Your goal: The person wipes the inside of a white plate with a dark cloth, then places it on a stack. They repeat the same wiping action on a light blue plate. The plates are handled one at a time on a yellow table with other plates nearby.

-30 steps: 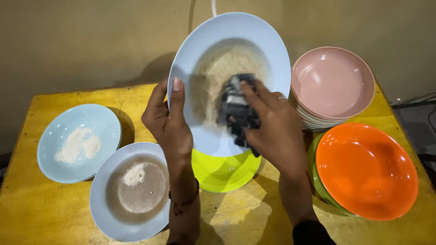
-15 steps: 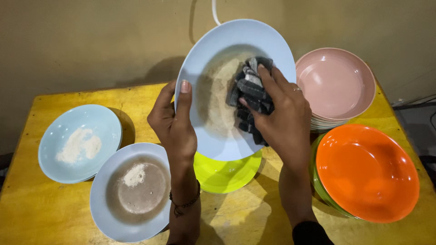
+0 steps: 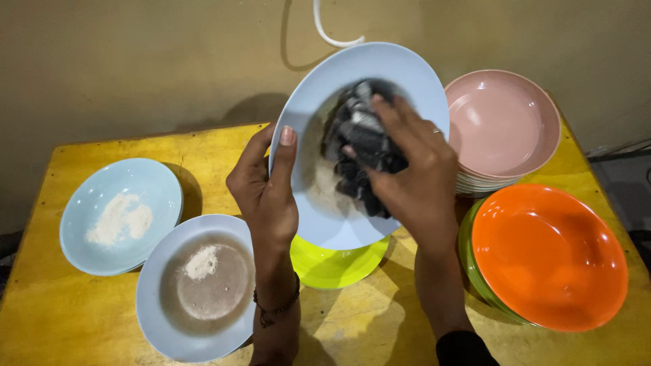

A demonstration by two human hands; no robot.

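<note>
The right hand [image 3: 413, 179] bunches a dark checked cloth [image 3: 359, 146] under closed fingers, pressing it into the tilted pale blue plate [image 3: 407, 74] directly beneath them, whose left rim the left hand [image 3: 264, 196] pinches with its thumb, above a lime bowl [image 3: 332, 261].

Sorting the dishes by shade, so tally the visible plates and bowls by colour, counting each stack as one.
Pale blue plastic plates: 3, one tilted in the left hand and wiped by the right hand with a dark cloth, two holding powder
Pink plate stack: 1
Orange bowl: 1
Lime green plate: 1
Total: 6
</note>
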